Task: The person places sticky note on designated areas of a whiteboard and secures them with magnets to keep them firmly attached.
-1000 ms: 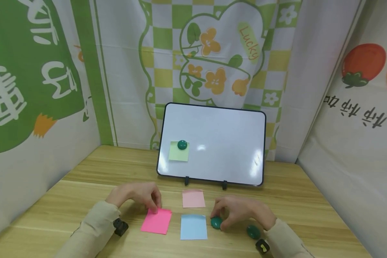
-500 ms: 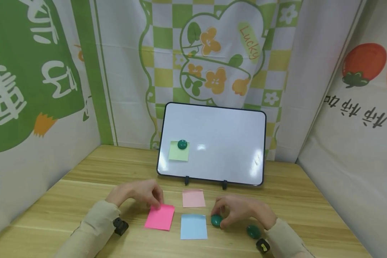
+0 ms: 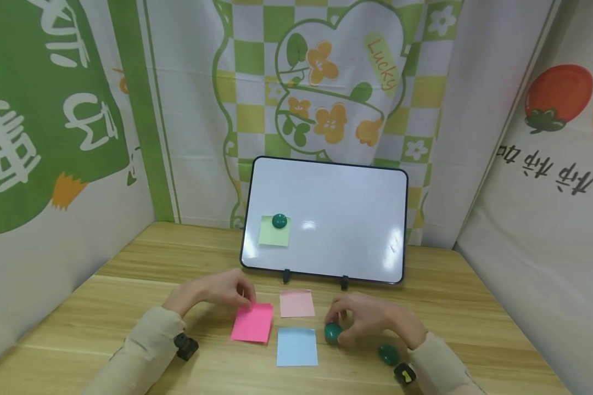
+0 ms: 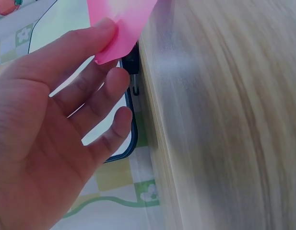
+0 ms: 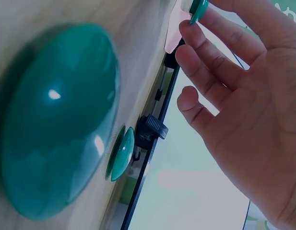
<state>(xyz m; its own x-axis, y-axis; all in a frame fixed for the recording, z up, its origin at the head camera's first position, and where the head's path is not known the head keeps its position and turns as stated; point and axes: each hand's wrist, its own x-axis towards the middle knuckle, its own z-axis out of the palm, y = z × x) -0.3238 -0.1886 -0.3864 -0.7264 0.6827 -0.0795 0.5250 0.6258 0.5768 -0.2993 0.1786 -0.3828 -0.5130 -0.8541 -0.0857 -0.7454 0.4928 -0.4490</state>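
Observation:
My left hand pinches the top edge of a bright pink sticky note. In the left wrist view the thumb lies against that note, and the other fingers are loosely bent. To the right, my right hand holds a round green magnet between thumb and fingers, just over the table. The right wrist view shows only part of this magnet at the top. A light pink note and a blue note lie flat between the hands.
A whiteboard stands upright at the back in black feet. On its left, a green magnet sits over a pale green note. Another green magnet lies by my right forearm; a further magnet shows in the right wrist view.
My left hand has carried the bright pink note up and to the right, closer to the light pink note. My right hand and its magnet have shifted slightly upward.

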